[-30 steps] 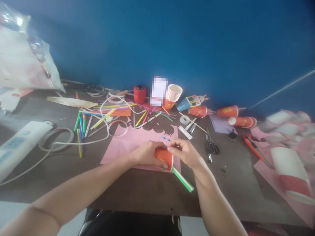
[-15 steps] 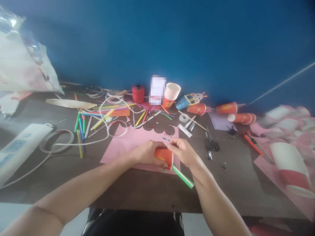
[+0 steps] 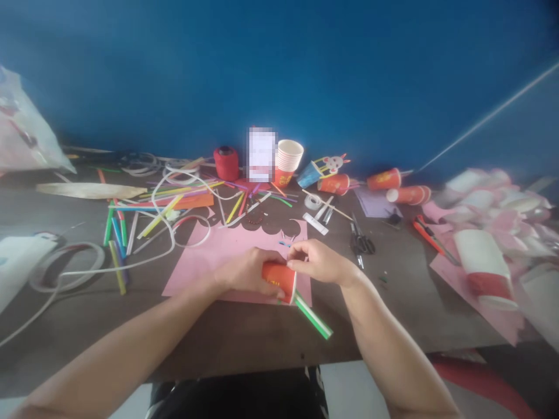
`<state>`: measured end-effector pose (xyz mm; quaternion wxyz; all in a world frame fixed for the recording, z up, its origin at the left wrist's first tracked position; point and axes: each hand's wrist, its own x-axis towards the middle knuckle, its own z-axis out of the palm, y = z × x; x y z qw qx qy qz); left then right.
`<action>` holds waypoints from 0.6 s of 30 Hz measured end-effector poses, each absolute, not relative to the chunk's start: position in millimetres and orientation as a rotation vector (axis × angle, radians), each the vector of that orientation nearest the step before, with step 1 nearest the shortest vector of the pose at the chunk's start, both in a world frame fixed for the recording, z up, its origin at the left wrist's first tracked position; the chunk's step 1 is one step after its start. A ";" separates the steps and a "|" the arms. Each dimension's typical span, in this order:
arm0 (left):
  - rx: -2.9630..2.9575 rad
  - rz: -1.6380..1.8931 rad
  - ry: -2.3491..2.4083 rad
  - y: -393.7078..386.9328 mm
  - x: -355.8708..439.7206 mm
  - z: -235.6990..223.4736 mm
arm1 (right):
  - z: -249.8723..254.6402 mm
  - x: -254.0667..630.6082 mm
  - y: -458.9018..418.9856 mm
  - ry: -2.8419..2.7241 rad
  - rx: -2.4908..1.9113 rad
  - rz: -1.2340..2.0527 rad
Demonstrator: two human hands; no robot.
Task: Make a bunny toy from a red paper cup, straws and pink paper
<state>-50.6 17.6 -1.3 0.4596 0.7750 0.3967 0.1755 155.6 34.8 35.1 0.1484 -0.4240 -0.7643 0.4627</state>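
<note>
My left hand (image 3: 248, 270) is wrapped round a red paper cup (image 3: 279, 282), which lies tilted on its side with its mouth turned to the lower right. From the mouth stick a green straw and a white one (image 3: 312, 314), side by side. The thumb and fingers of my right hand (image 3: 317, 262) are pinched together at the cup's upper side near the rim. Whatever they may hold is too small to make out. Beneath the hands is a pink paper sheet (image 3: 201, 256) with a scalloped far edge.
Several coloured straws (image 3: 117, 233) and a white cable (image 3: 131, 270) spread over the left. Behind are a red spool (image 3: 226, 163) and stacked paper cups (image 3: 289, 157). To the right lie black scissors (image 3: 360, 238), a red utility knife (image 3: 430, 235) and a heap of cut cups (image 3: 502, 209).
The view has swung to the right, so everything sits further left. My right hand has turned slightly, its fingers still pinched by the cup's rim. My left hand keeps hold of the cup.
</note>
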 end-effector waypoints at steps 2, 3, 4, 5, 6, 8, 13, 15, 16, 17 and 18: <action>1.914 0.415 0.943 18.8 -51.9 -1.2 | 37.5 153.6 39.0 -2.283 -1.200 1.320; 1.916 0.412 0.927 19.4 -52.5 -0.9 | 38.7 152.3 41.4 -2.326 -1.191 1.329; 1.917 0.410 0.913 19.9 -53.0 -0.4 | 39.9 150.9 43.8 -2.367 -1.183 1.345; 1.918 0.410 0.900 20.3 -53.4 0.1 | 40.7 149.4 46.2 -2.399 -1.181 1.362; 1.919 0.412 0.890 20.7 -53.7 0.6 | 41.3 147.9 48.2 -2.422 -1.180 1.376; 1.914 0.412 0.878 20.9 -53.9 1.5 | 41.2 145.6 51.1 -2.443 -1.169 1.394; 1.891 0.396 0.929 19.7 -53.4 2.0 | 35.0 145.8 49.2 -2.379 -1.070 1.509; 1.873 0.397 0.910 19.8 -53.4 1.2 | 30.4 147.2 46.8 -2.305 -1.076 1.556; 1.867 0.402 0.911 20.1 -53.4 0.6 | 28.0 147.7 45.6 -2.258 -1.090 1.581; 1.864 0.406 0.915 20.3 -53.5 0.0 | 25.5 147.8 44.4 -2.208 -1.104 1.606; 1.865 0.409 0.922 20.5 -53.7 -0.6 | 23.2 147.6 43.3 -2.155 -1.115 1.630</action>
